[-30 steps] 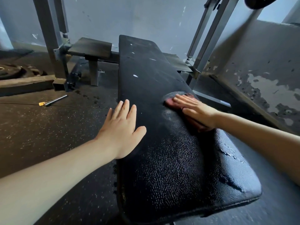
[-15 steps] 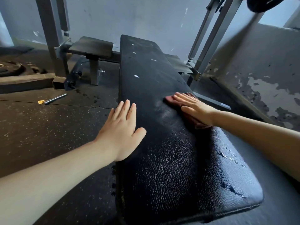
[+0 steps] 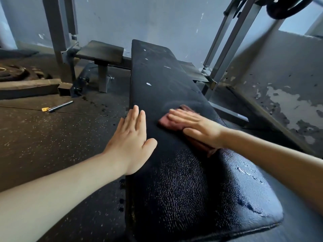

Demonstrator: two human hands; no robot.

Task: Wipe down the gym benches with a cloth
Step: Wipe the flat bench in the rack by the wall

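Though blurry, cloth (image 3: 165, 122) beneath right hand (image 3: 197, 124)

On my screen the bench pad (image 3: 174, 180) looked like black leather-like vinyl, finely cracked and grained. Toward its near end it was wet and glossy, with beads of water by the right edge, while its far end was dull and dusty, nicked with small pale chips. The cloth (image 3: 167, 122) on it was a soft, matt, reddish-brown fabric. The floor (image 3: 52, 137) was matt black rubber flecked with pale specks. The rack uprights (image 3: 57, 32) were smooth grey painted metal, the pin (image 3: 60, 106) on the floor was bright bare metal, and the side wall (image 3: 279, 102) had rough, flaking paint.
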